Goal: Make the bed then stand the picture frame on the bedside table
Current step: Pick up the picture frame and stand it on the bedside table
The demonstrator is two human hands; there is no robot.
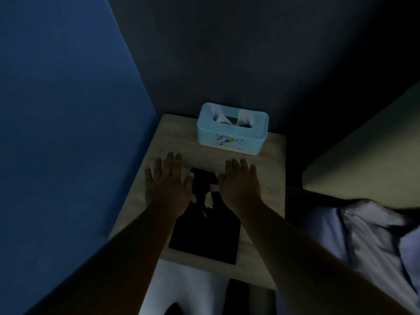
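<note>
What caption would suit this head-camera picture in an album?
Dim room: left hand and right hand, both open, flank a dark picture frame lying flat on the bedside table, tissue box behind.

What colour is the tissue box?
The tissue box is light blue with a small multicoloured print on its front; head view.

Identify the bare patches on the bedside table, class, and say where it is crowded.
Bare wood shows at the back left corner of the bedside table, beside the tissue box, and along its right edge past the picture frame. The middle is crowded: frame, left hand, right hand.
</note>
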